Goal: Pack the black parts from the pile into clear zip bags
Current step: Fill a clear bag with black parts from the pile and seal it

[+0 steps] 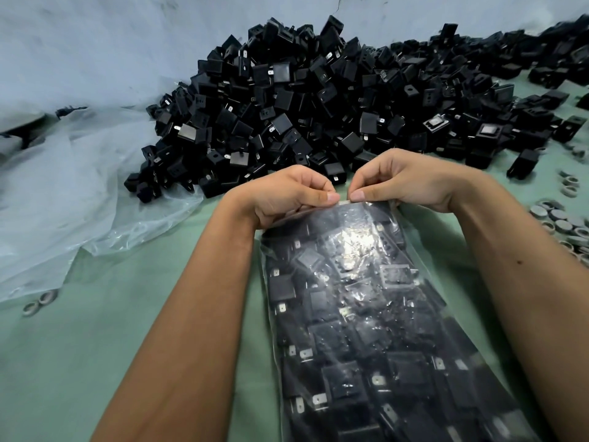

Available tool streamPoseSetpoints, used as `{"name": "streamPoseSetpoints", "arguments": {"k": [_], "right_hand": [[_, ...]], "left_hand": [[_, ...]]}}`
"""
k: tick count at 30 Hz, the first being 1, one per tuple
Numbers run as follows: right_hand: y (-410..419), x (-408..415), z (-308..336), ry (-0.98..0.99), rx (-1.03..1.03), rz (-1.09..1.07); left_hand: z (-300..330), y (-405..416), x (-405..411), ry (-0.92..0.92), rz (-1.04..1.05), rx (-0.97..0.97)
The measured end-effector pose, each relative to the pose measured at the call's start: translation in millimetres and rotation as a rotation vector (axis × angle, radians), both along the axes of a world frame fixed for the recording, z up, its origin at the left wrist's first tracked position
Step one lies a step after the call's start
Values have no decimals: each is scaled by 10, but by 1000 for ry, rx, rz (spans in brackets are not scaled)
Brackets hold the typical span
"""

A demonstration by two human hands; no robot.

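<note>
At the near middle of the green-covered table (127,314), in the head view, a long clear plastic zip bag (350,298) lies flat, packed full of small black box-shaped plastic parts with metal tabs. Both hands meet at its far end. The left hand (287,193) and the right hand (411,183) each pinch the zip strip between thumb and curled fingers, thumbnails nearly touching at the strip's middle. Judging by this, filling is done and sealing is the step in hand. The next move likely calls for pressing along the strip outward toward both bag corners until it closes fully. Beyond the hands, the big heap of loose black parts (302,100) spreads toward the table's far right. Crumpled clear plastic sheeting (79,186) lies at the left edge, grey rings (561,224) at the right.
</note>
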State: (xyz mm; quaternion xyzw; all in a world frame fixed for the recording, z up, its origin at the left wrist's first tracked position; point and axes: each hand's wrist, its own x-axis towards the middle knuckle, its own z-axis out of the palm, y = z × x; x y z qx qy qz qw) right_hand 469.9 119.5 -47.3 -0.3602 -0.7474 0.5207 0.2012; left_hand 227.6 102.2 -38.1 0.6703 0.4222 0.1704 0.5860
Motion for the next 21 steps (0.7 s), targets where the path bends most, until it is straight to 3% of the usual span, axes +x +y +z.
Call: {"name": "streamPoseSetpoints", "arguments": {"k": [4, 10, 16, 21], "right_hand": [[-19, -7, -7, 29, 15, 3], [-14, -21, -17, -1, 23, -21], [-32, -44, -14, -2, 7, -37], [-58, -82, 28, -30, -33, 44]], "left_hand": [[43, 15, -3, 13, 77, 131], [84, 32, -103, 250, -10, 154], [49, 34, -198, 89, -25, 22], [59, 59, -175, 101, -88, 1]]}}
